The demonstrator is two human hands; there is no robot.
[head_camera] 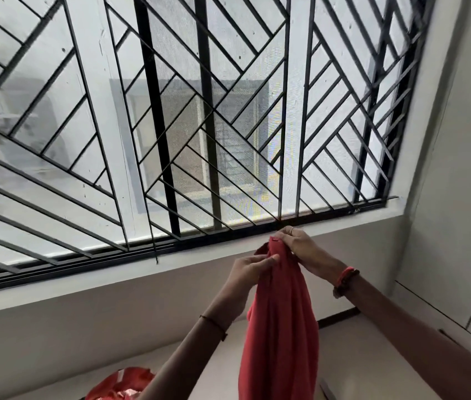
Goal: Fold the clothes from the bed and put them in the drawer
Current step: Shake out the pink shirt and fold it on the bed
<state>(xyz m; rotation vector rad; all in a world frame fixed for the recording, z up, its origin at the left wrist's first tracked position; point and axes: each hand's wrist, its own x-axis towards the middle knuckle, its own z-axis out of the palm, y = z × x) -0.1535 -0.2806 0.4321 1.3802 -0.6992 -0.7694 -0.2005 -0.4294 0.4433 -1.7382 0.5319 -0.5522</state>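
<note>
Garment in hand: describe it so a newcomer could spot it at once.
Start at the big window with the black diagonal grille. Just below its sill, the left hand and right hand pinch the top of a plain red garment hanging straight down. Unlike the crumpled shiny red bundle at the lower left, it is held aloft.

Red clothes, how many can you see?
2. One red garment hangs pinched by the left hand and right hand. A second red cloth lies bunched at the bottom left edge. Others may be hidden below the frame.
</note>
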